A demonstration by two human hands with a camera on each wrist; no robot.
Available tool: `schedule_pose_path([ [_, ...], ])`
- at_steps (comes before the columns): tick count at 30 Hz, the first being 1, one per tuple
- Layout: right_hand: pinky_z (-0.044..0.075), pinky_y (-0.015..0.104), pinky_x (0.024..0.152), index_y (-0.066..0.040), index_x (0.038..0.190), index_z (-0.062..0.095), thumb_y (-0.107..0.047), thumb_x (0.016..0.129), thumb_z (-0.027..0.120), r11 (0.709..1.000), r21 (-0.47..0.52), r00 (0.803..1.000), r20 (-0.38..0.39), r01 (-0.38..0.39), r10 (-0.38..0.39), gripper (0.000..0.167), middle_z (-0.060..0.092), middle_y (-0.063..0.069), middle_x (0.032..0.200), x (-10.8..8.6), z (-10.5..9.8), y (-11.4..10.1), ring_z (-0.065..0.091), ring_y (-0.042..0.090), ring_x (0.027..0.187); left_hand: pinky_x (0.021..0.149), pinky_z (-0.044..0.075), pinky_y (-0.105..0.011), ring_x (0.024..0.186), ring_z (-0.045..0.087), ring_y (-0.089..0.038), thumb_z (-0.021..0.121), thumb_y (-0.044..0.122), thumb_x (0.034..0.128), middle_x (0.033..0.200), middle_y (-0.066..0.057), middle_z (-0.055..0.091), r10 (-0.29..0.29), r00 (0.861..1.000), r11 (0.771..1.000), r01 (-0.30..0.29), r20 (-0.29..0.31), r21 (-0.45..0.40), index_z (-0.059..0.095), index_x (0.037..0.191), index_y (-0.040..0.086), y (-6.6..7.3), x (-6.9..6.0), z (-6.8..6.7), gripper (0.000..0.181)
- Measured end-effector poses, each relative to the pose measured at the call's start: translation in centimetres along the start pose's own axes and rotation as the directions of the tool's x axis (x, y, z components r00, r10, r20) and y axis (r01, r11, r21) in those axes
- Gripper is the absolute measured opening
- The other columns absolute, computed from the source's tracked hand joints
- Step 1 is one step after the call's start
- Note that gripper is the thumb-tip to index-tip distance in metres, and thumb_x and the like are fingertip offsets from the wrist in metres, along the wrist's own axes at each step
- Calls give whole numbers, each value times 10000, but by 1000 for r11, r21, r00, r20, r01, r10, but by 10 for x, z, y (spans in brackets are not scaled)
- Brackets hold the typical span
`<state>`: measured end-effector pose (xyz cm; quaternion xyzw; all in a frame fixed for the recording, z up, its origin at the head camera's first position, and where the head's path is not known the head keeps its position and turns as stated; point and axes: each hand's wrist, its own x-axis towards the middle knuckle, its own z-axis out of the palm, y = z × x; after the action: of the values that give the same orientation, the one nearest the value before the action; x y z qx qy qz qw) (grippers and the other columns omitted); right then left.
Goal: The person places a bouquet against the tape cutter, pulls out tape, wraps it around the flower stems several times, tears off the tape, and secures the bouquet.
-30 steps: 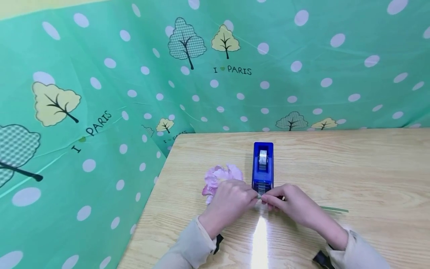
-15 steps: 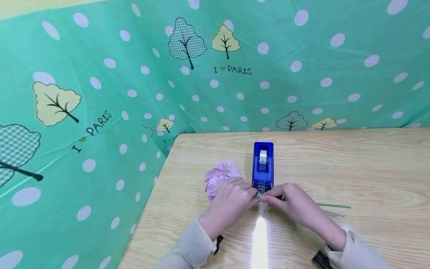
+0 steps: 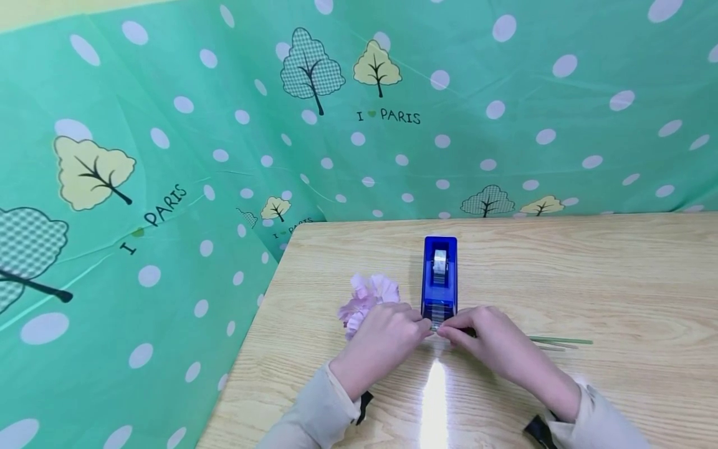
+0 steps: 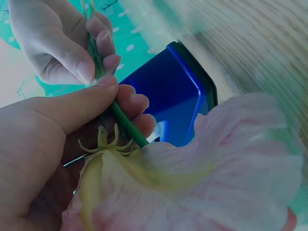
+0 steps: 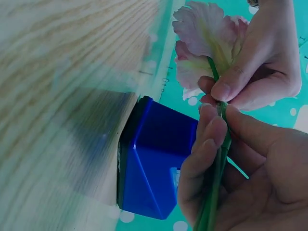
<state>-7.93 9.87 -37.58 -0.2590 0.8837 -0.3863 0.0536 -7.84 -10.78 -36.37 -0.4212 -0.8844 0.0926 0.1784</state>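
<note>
Pink artificial flowers point(image 3: 366, 302) lie to the left of my left hand point(image 3: 381, 340), which pinches their green stems point(image 4: 126, 122) just below the blossoms point(image 4: 192, 178). Right beside it, my right hand point(image 3: 499, 343) pinches the same bundle of stems point(image 5: 215, 178) between thumb and fingers. Thumb tips of both hands nearly meet in the right wrist view. Something clear and shiny shows on the stems between them. Beyond the fingertips stands a blue tape dispenser point(image 3: 440, 293) with a roll of clear tape point(image 3: 440, 262). The stem ends point(image 3: 561, 341) stick out past my right forearm.
The wooden table point(image 3: 628, 274) extends to the right and in front. A green dotted cloth point(image 3: 224, 112) with printed trees hangs behind and on the left. Black straps point(image 3: 540, 431) show at the wrists.
The blossoms have turned and shifted slightly, and the stem ends on the right have spread and moved a little. Both hands stay almost in place, still pinching the stems.
</note>
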Motion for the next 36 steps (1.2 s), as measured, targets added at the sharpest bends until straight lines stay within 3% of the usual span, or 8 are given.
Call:
schedule_pose_path([
  [9,441,219,569,-146,899,742,-217,996,603,999,30,996,89,-20,17,183,608,-103,696,-1,0,-2,480,1,613,519,359,-102,579,488,-2,714,254,912,746,144,693,10,1000,999,-11,15,45,752,833,261,0,-1,-3,89],
  [18,450,199,556,-163,898,783,-184,940,680,1000,-2,996,83,21,-20,113,680,-116,752,-4,-4,-3,498,-28,636,481,281,-116,535,414,-7,720,195,898,668,153,639,26,999,996,-29,28,79,722,753,271,4,-3,-11,163],
  [23,443,200,544,-178,873,781,-213,927,701,1000,3,997,76,27,-28,103,697,-111,768,-3,-5,-4,495,-22,627,500,300,-125,546,431,-9,716,148,879,682,165,648,37,999,994,-38,15,102,718,746,279,4,-3,-11,186],
  [27,462,223,555,-133,835,752,-273,988,614,990,133,988,152,-42,22,249,682,-63,733,-2,-5,-1,533,30,621,506,314,-125,551,444,-9,715,138,877,691,169,660,36,999,993,-37,8,110,726,754,281,3,-3,-9,189],
  [31,490,256,567,-60,830,703,-280,1050,494,948,295,966,256,-120,42,375,646,4,702,0,-4,5,575,108,622,510,316,-119,553,452,-1,729,154,873,705,168,674,35,999,991,-36,10,127,736,770,280,2,-3,-8,163],
  [33,503,253,581,-52,864,711,-259,1045,505,943,315,965,261,-110,25,343,652,5,714,0,-4,8,593,112,640,510,318,-117,554,454,-1,731,149,870,707,165,675,31,1000,991,-31,7,128,735,771,278,2,-3,-8,163],
  [36,494,231,609,-97,883,729,-237,1021,555,963,266,976,219,-48,-11,262,652,-38,711,0,-4,10,588,70,671,504,318,-118,551,449,-6,734,136,864,698,157,669,19,1000,994,-19,-7,109,736,767,265,2,-2,-7,162],
])
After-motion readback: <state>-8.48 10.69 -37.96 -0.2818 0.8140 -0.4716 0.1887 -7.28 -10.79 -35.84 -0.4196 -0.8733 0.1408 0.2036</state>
